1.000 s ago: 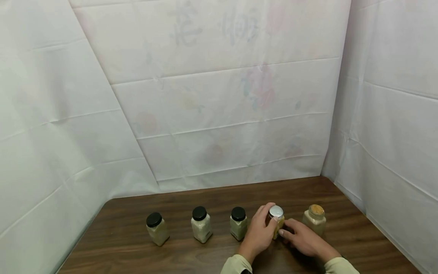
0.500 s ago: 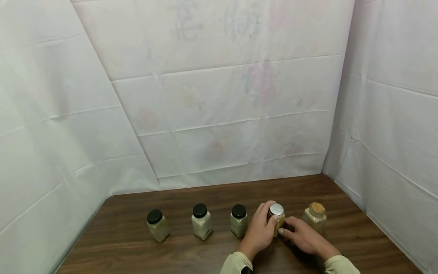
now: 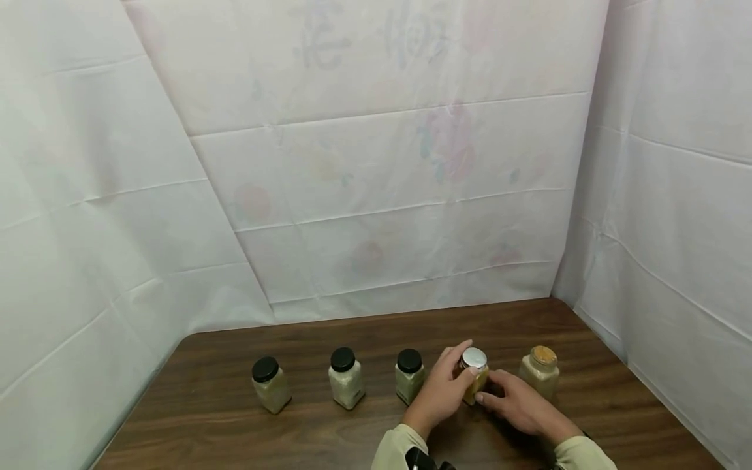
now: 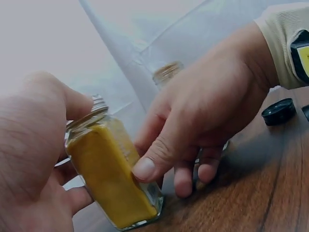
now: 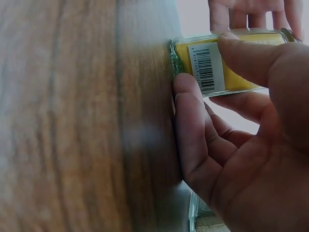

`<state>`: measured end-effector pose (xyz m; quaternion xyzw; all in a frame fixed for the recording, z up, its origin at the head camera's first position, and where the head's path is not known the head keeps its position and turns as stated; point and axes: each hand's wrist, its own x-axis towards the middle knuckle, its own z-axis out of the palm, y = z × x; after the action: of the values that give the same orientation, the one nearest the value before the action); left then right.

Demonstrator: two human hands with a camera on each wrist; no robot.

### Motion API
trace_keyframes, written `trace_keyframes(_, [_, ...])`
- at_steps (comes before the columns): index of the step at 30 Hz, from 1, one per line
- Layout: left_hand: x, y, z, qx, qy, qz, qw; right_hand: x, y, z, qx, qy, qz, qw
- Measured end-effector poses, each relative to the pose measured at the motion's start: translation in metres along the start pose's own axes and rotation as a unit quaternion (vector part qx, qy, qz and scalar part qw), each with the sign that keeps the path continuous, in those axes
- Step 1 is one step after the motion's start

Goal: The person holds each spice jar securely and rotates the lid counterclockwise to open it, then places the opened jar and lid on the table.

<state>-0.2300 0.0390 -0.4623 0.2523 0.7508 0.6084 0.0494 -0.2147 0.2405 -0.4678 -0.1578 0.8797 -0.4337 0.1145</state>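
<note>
A small glass jar of yellow powder (image 3: 473,377) with a silver top stands fourth in a row on the brown table (image 3: 235,431). My left hand (image 3: 442,391) wraps round its left side, one finger reaching up behind the top. My right hand (image 3: 512,401) pinches its lower right side. In the left wrist view the jar of yellow powder (image 4: 111,179) leans between the left hand (image 4: 34,159) and the right hand (image 4: 203,125), whose thumb presses its side. The right wrist view shows the jar's barcode label (image 5: 206,67) under my right thumb.
Three black-lidded jars of pale powder (image 3: 270,385) (image 3: 345,377) (image 3: 409,376) stand in a row to the left. An uncapped jar of tan powder (image 3: 540,371) stands just right of my hands. A loose black lid (image 4: 279,111) lies on the table. White sheets wall in the table.
Both hands have stayed on the yellow jar in the same spot. The left hand's upper finger has straightened a little behind the silver top.
</note>
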Motion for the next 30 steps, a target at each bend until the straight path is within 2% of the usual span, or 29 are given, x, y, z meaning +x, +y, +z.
trace_keyframes(5, [0.000,-0.001,-0.001,-0.006,0.007,0.014,0.9999,0.001,-0.001,0.001,-0.021,0.015,-0.021,0.999])
trace_keyframes(10, [-0.001,-0.001,0.001,0.028,0.029,0.031,0.9987,0.001,0.000,0.002,-0.013,0.023,-0.022,0.999])
trace_keyframes(17, [-0.001,0.001,0.006,0.083,0.044,0.050,0.9943,-0.001,0.000,0.002,-0.005,0.030,-0.021,0.999])
trace_keyframes(23, [-0.001,0.001,0.012,0.116,0.059,0.062,0.9896,-0.001,-0.001,0.003,-0.018,0.038,-0.013,0.999])
trace_keyframes(26, [-0.001,-0.001,0.012,0.104,0.056,0.064,0.9909,-0.001,-0.002,0.004,-0.031,0.041,-0.014,0.999])
trace_keyframes(30, [0.000,-0.003,0.007,0.053,0.037,0.055,0.9965,0.000,-0.003,0.005,-0.056,0.042,-0.022,0.997])
